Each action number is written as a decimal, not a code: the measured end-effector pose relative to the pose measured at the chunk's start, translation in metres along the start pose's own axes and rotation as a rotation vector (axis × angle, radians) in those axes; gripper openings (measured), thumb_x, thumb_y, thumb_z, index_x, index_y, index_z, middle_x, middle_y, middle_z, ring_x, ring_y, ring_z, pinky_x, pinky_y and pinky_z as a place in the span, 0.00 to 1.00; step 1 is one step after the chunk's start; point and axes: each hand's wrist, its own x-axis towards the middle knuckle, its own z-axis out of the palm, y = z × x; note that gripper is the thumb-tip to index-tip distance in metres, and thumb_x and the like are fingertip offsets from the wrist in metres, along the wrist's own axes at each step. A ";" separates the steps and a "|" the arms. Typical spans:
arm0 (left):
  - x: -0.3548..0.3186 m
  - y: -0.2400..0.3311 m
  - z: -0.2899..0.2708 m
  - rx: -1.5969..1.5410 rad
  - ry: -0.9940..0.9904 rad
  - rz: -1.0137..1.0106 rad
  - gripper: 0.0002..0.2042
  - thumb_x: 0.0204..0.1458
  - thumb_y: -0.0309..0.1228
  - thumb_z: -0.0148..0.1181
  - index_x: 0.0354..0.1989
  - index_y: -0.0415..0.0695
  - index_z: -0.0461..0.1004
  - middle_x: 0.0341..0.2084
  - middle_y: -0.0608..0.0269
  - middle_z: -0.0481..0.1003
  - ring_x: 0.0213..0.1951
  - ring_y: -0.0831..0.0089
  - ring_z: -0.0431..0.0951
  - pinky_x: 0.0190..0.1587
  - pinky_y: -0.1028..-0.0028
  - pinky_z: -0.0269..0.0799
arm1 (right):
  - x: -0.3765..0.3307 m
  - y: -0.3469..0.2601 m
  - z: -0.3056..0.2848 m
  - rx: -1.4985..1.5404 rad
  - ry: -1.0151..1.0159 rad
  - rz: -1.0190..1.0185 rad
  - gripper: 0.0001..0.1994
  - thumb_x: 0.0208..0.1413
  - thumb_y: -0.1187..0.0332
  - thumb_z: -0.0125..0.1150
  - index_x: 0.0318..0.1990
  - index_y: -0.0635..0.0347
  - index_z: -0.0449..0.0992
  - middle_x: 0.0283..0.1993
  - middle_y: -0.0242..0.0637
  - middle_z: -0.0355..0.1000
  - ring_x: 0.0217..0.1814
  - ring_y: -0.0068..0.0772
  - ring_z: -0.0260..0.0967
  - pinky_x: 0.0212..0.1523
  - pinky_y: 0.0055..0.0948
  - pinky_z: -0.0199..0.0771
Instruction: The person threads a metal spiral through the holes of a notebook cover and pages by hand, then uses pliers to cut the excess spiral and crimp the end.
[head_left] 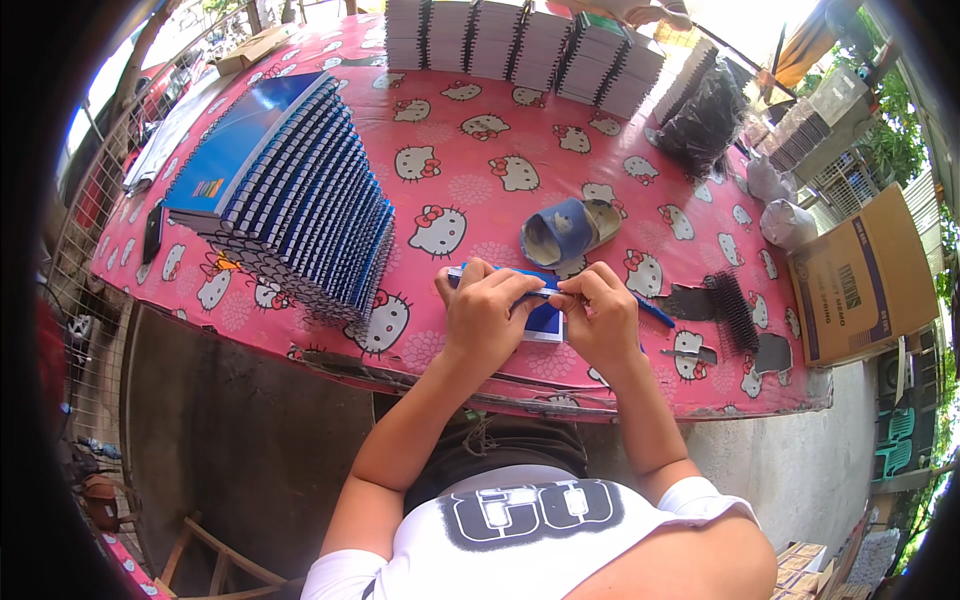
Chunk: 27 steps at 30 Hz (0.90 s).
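Note:
A small blue-covered notebook [543, 323] with white page edges lies near the front edge of the table, between my hands. My left hand [487, 308] bends over its left side, fingers closed on its upper edge. Opposite it, my right hand [603, 308] pinches the same edge with thumb and fingertips. The fingers partly cover the binding there, so its details cannot be made out. Just beyond the notebook sits a blue slipper [556, 236]. A thin blue stick-like thing [655, 313] lies right of my right hand.
A tall stack of blue spiral notebooks [290, 170] stands at left, a phone [152, 233] beyond it. Stacked notebooks [500, 45] line the back, near another person's hand [660, 12]. At right are black binding coils [733, 312], a black plastic bag [703, 118] and a cardboard box [860, 280].

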 end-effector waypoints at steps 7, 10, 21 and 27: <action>-0.001 -0.003 -0.002 -0.015 -0.004 0.038 0.08 0.41 0.33 0.71 0.31 0.57 0.83 0.28 0.78 0.79 0.36 0.75 0.72 0.47 0.62 0.52 | 0.056 0.079 -0.042 -0.037 -0.310 0.002 0.12 0.44 0.81 0.62 0.40 0.63 0.78 0.35 0.43 0.75 0.39 0.43 0.74 0.43 0.34 0.74; 0.004 -0.003 -0.001 -0.051 -0.032 0.040 0.09 0.40 0.34 0.71 0.33 0.57 0.83 0.29 0.77 0.79 0.38 0.74 0.73 0.47 0.62 0.54 | 0.078 0.125 -0.038 -0.437 -0.220 -0.222 0.19 0.43 0.75 0.66 0.47 0.60 0.75 0.40 0.43 0.75 0.44 0.48 0.73 0.46 0.41 0.72; 0.010 -0.008 0.006 -0.081 0.009 0.052 0.14 0.35 0.38 0.75 0.27 0.48 0.78 0.32 0.69 0.77 0.43 0.68 0.74 0.49 0.62 0.59 | 0.044 0.110 -0.057 0.104 -0.369 -0.124 0.11 0.44 0.74 0.67 0.36 0.65 0.75 0.33 0.34 0.76 0.36 0.26 0.71 0.41 0.35 0.75; 0.011 -0.014 0.000 -0.123 0.042 0.058 0.15 0.33 0.36 0.76 0.29 0.45 0.80 0.35 0.64 0.76 0.45 0.65 0.73 0.50 0.62 0.64 | 0.045 0.089 -0.051 0.329 -0.344 0.113 0.13 0.41 0.79 0.63 0.39 0.65 0.76 0.36 0.33 0.76 0.38 0.23 0.71 0.40 0.28 0.73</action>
